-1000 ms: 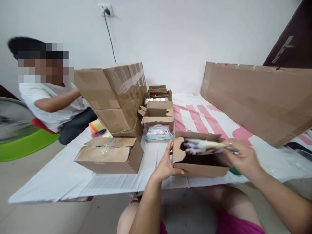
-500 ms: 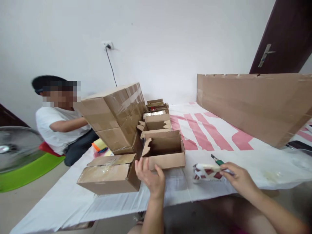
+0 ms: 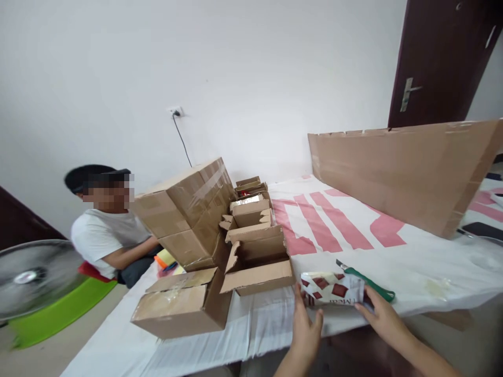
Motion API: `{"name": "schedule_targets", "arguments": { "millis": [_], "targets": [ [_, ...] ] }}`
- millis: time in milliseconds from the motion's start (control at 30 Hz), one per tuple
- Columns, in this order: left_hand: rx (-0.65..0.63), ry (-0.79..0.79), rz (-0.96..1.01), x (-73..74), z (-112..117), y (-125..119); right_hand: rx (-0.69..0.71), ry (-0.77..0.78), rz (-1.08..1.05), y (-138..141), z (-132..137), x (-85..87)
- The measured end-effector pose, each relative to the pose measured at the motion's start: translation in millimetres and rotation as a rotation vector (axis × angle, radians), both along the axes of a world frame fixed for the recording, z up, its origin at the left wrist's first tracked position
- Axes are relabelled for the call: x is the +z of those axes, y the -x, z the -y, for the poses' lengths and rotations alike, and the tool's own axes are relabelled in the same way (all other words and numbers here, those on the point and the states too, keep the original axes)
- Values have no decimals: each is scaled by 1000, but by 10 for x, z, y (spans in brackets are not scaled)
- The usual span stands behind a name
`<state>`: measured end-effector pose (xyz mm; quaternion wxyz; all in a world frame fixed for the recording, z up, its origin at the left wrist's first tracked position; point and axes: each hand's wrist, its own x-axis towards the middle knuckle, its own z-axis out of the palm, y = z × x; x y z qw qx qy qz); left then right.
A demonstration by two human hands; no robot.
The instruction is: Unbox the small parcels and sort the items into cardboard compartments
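The packet (image 3: 332,289) is held outside the box (image 3: 262,278), which is stood open beyond the left fingers; what is left inside is hidden, so how much remains cannot be told. The packet's right end is pinched by the right hand (image 3: 383,314); the left hand (image 3: 306,327) is spread at the other end, contact unclear. The long axis is laid crosswise between both sets of fingers, printed face turned toward the wrists. The cutter (image 3: 371,284) is set just beyond the right fingers.

L hand (image 3: 307,327) now off open box (image 3: 261,277), prob. against pkt (image 3: 332,289)
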<state>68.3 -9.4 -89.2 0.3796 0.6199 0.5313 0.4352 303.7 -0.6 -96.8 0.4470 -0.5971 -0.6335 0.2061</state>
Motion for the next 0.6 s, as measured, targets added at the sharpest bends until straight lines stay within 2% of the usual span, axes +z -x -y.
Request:
{"name": "schedule_targets", "arguments": {
  "millis": [67,133,200,267,333,400,433,500,533,600],
  "targets": [
    [-8,14,-3,34,-87,-31,-16,-29,-4,-21,-39,-33],
    [22,-46,-59,231,-204,-91,-36,-51,-28,-28,-149,104],
    [70,-157,-132,576,-373,-198,-58,-68,-74,-38,-339,388],
    [114,-277,-179,995,-590,-349,-78,-120,-147,-61,-586,741],
    [164,-319,-212,1382,-804,-520,-96,-146,-187,-99,-828,1063],
    [184,-305,-216,1645,-941,-667,-128,-164,-210,-142,-984,1276],
    [186,-298,-217,1712,-962,-719,-143,-173,-217,-160,-1011,1326],
    [178,-303,-210,1707,-901,-759,-168,-189,-233,-181,-951,1308],
    [170,-312,-202,1641,-824,-746,-170,-194,-239,-181,-872,1242],
    [136,-313,-170,1416,-614,-664,-155,-190,-256,-164,-654,1022]
  ]
}}
